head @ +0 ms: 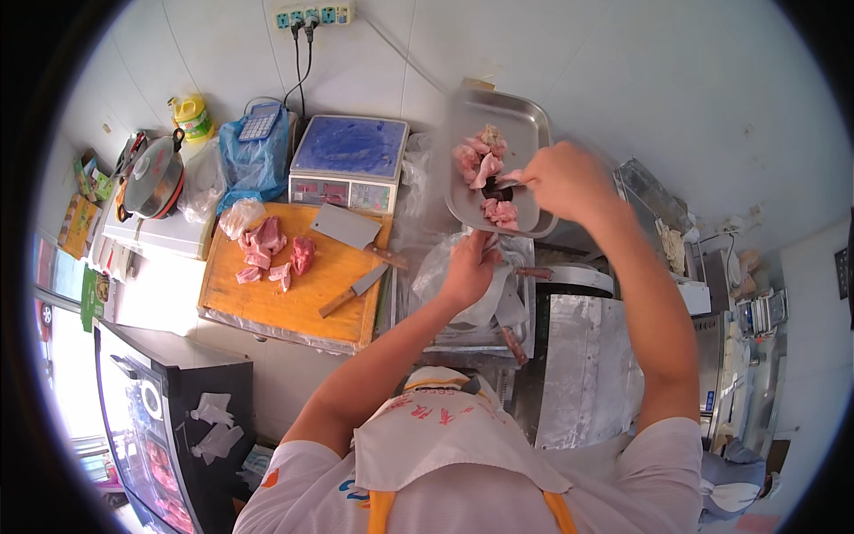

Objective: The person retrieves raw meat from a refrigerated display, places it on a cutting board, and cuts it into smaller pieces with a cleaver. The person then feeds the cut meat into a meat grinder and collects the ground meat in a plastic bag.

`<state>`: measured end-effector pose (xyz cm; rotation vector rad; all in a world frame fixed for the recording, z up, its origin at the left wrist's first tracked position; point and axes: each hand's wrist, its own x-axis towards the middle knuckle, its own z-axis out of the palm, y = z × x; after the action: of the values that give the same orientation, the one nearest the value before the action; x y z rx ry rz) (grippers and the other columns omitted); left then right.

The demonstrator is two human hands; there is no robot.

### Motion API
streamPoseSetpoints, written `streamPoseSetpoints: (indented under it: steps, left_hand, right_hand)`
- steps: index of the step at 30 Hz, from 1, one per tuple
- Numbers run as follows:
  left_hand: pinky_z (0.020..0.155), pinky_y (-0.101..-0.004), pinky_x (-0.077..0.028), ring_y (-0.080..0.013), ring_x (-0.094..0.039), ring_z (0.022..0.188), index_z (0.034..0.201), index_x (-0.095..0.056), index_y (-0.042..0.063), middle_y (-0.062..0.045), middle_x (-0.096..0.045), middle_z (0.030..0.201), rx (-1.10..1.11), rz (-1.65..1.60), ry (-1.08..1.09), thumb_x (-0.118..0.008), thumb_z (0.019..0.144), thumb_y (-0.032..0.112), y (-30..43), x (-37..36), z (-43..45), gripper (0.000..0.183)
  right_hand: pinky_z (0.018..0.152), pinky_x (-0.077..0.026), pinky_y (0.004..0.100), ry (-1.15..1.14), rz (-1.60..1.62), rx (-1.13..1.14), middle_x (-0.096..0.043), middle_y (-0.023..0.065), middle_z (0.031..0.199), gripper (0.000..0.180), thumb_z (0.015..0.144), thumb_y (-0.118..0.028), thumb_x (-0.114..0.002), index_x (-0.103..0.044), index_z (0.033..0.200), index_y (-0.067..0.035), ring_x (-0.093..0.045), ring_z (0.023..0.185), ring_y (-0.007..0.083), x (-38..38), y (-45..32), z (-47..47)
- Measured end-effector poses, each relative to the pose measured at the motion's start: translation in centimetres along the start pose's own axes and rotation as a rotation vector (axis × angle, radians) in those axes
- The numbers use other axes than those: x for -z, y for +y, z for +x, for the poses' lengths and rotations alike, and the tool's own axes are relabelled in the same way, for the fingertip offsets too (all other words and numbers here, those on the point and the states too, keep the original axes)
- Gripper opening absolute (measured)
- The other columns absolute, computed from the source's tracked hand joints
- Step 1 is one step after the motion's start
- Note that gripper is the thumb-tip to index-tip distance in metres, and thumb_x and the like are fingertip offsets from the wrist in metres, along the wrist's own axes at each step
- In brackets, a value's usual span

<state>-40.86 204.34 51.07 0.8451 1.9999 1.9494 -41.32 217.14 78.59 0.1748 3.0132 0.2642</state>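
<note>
My left hand (472,267) is at the near rim of a stainless steel tray (537,120), its fingers partly hidden at the rim; what it grips I cannot tell. My right hand (567,181) is closed over the tray's right side, with a piece of pale pink meat (512,176) at its fingertips. Several more meat pieces (487,167) lie in the tray, around a dark round spot. On the orange cutting board (233,300) to the left are chunks of raw meat (267,237), a cleaver (347,225) and a knife (357,289).
Behind the board stands a weighing scale (350,147), beside a calculator (260,122) on a blue plastic bag (247,167). A lidded pan (155,177) is farther left. Wooden-handled tools (512,344) and plastic sheeting lie below the tray. A metal cover (587,367) is under my right arm.
</note>
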Motion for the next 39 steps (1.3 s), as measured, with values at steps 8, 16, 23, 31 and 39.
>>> streamPoseSetpoints:
  steps: [8, 16, 23, 31, 39]
  left_hand:
    - [0.088, -0.0555, -0.044, -0.0425, -0.061, 0.103, 0.136, -0.049, 0.009, -0.016, -0.07, 0.109, -0.001, 0.055, 0.011, -0.064, 0.088, 0.004, 1.3, -0.2, -0.2, 0.051]
    - [0.091, -0.054, -0.044, -0.0423, -0.061, 0.104, 0.134, -0.05, 0.008, -0.016, -0.07, 0.111, -0.005, -0.02, -0.003, -0.065, 0.089, 0.005, 0.8, 0.3, -0.1, 0.048]
    - [0.091, -0.0547, -0.045, -0.0428, -0.061, 0.103, 0.132, -0.052, 0.007, -0.017, -0.07, 0.112, -0.006, -0.019, 0.014, -0.065, 0.088, 0.003, 1.1, -0.2, -0.3, 0.046]
    - [0.09, -0.0543, -0.046, -0.0435, -0.061, 0.102, 0.132, -0.052, 0.006, -0.018, -0.071, 0.109, -0.019, -0.032, 0.0, -0.064, 0.088, 0.001, 0.9, 0.6, 0.1, 0.046]
    - [0.086, -0.0535, -0.049, -0.0457, -0.064, 0.099, 0.135, -0.054, 0.006, -0.02, -0.071, 0.108, -0.027, -0.11, 0.024, -0.064, 0.087, -0.002, 0.8, -0.1, 0.0, 0.049]
  right_hand:
    - [0.075, -0.057, 0.0425, -0.095, 0.248, 0.097, -0.076, 0.016, 0.089, 0.024, 0.087, -0.011, -0.066, -0.082, 0.105, -0.013, -0.072, 0.082, 0.0356, 3.6, 2.1, -5.5]
    - [0.073, -0.055, 0.0432, 0.029, 0.235, -0.015, -0.075, 0.0148, 0.087, 0.026, 0.086, -0.011, -0.065, -0.083, 0.106, -0.016, -0.071, 0.081, 0.0352, 1.6, 1.1, -2.4]
    - [0.077, -0.058, 0.0459, 0.06, 0.015, 0.025, -0.076, 0.0132, 0.086, 0.025, 0.081, -0.011, -0.066, -0.084, 0.097, -0.017, -0.073, 0.085, 0.0355, -0.2, 1.3, -2.4]
    - [0.077, -0.058, 0.0476, 0.025, 0.087, 0.028, -0.076, 0.0163, 0.088, 0.022, 0.077, -0.009, -0.066, -0.082, 0.092, -0.013, -0.073, 0.085, 0.0385, 0.0, 1.2, -0.7]
    - [0.081, -0.057, 0.0505, 0.227, 0.136, -0.039, -0.074, 0.0215, 0.091, 0.025, 0.085, -0.012, -0.065, -0.083, 0.102, -0.017, -0.071, 0.088, 0.0413, -0.7, 0.5, -0.9]
